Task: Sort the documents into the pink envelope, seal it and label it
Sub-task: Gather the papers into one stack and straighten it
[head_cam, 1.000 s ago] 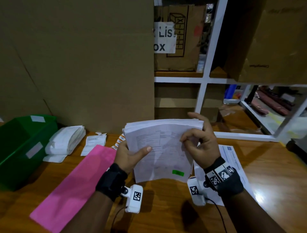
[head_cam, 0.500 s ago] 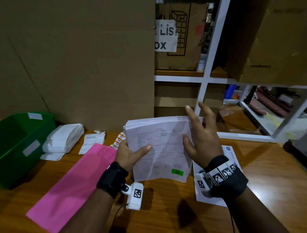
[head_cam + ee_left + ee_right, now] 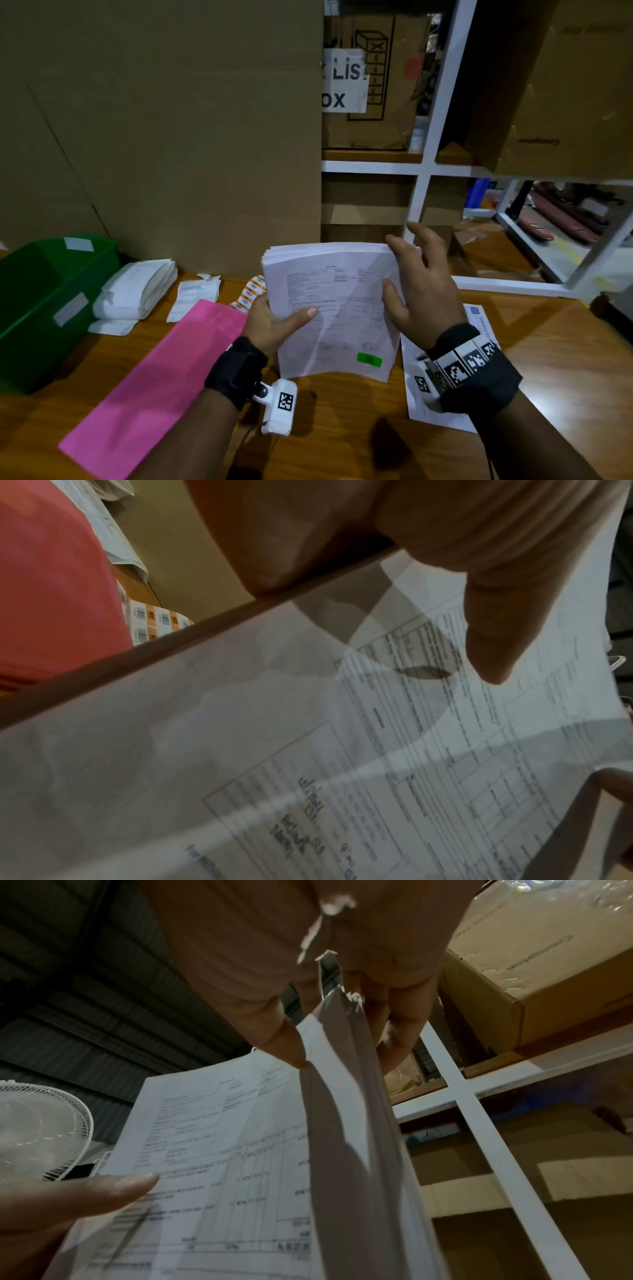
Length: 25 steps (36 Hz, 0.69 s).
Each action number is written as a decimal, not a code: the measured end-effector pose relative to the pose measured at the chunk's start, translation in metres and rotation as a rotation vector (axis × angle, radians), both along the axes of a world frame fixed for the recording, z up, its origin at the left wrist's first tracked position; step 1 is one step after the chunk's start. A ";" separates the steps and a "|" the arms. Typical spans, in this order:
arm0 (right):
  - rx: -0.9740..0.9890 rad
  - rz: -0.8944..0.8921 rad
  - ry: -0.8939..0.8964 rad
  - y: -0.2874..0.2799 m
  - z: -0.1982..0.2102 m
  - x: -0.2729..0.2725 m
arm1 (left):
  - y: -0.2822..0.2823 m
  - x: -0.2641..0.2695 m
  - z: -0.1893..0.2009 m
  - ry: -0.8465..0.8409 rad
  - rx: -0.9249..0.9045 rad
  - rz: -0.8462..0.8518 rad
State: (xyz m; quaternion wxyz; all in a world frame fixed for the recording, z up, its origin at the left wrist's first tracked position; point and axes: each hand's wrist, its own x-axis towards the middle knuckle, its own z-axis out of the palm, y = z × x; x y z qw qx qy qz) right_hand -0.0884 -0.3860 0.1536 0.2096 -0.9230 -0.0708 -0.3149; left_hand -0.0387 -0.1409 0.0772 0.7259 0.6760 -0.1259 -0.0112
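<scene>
While gripping the stack of papers point(image 3: 337, 308) along its left edge, left hand point(image 3: 270, 323) with thumb laid across the top sheet and fingers curled behind. Held up above the table point(image 3: 342, 428), tilted toward the head camera, a green sticker point(image 3: 369, 359) near the lower right corner. At the stack's upper right corner, right hand point(image 3: 419, 291) with fingers loosely spread; thumb on the front sheet, fingers seemingly behind the right edge, though whether they pinch is hard to tell. Just left of the left wrist, flat on the table, the pink envelope point(image 3: 154, 383), empty-looking and unsealed. Beyond its far end, a small receipt point(image 3: 195, 294) and a strip of orange barcode labels point(image 3: 251, 291). Under the right wrist, a loose printed sheet point(image 3: 479, 318). Farther left, folded white cloth point(image 3: 137, 291) beside a green bin point(image 3: 41, 308).
</scene>
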 end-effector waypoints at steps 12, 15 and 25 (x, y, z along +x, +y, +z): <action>-0.103 -0.111 0.049 0.008 0.009 -0.007 | 0.000 -0.001 -0.004 0.012 0.033 0.005; -0.255 -0.078 0.047 0.024 0.018 -0.010 | 0.000 -0.001 -0.005 0.024 0.035 0.006; -0.418 0.198 0.048 0.095 0.021 -0.013 | 0.000 -0.005 -0.007 -0.049 0.049 0.120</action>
